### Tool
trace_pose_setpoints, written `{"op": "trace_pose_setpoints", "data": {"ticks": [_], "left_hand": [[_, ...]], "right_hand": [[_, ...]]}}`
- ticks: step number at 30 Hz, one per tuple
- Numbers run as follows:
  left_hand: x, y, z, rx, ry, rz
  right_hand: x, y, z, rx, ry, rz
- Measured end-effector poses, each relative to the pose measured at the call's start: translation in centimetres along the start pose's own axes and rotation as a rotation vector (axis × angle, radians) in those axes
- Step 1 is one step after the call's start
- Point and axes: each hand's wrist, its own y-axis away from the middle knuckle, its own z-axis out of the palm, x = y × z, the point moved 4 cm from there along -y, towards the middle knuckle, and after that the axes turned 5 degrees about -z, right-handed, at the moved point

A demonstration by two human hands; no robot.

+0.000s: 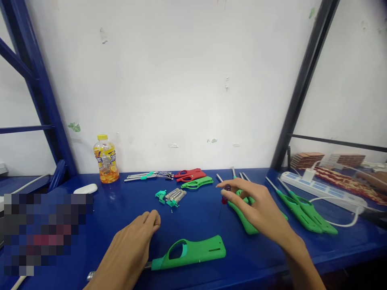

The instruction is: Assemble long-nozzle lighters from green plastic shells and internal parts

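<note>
My right hand [260, 205] pinches a small screwdriver [224, 199] by its dark red handle, the thin shaft pointing down above the blue table. Curled fingers close my left hand [133, 241]; whether anything is in them is hidden. Below that hand lies a green long-nosed lighter [208, 249], its metal tube partly covered by my wrist and its tip showing at the left. Several more green lighters [246, 221] lie under and behind my right hand. Between the hands, farther back, are small silver cylinders [175, 195] and teal plastic parts [161, 195].
Red casing halves [192, 174], a green casing half [198, 182] and metal tubes with wires [148, 175] lie along the back. A drink bottle [106, 161] and a white case [85, 189] stand left. At right are two green lighters [311, 213] and a power strip [325, 191].
</note>
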Motion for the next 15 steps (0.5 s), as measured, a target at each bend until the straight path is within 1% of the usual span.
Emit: {"op": "trace_pose_setpoints", "data": {"ticks": [2,4,6,7,10,13,15], "left_hand": [[1.6,0.4,-0.2,0.026,0.100,0.049],[3.5,0.4,-0.6,0.060,0.324,0.096],[5.5,0.0,-0.9,0.031,0.526,0.098],[6.4,-0.3,-1.3,0.049,0.601,0.112],[9.2,-1.0,-2.1,0.081,0.740,0.181],[10.8,-1.3,-1.7,0.039,0.877,0.165],[11.3,-1.2,-1.2,0.035,0.925,0.148]], "right_hand": [[0.1,0.1,-0.4,0.071,-0.046,0.003],[0.0,0.2,-0.9,0.170,-0.093,-0.008],[-0.3,0.5,-1.5,0.273,-0.128,-0.029],[-0.5,0.7,-1.8,0.321,-0.142,-0.042],[-1.2,1.4,-2.9,0.471,-0.172,-0.077],[-1.6,2.1,-3.6,0.599,-0.188,-0.087],[-1.8,2.2,-3.6,0.606,-0.202,-0.096]]}}
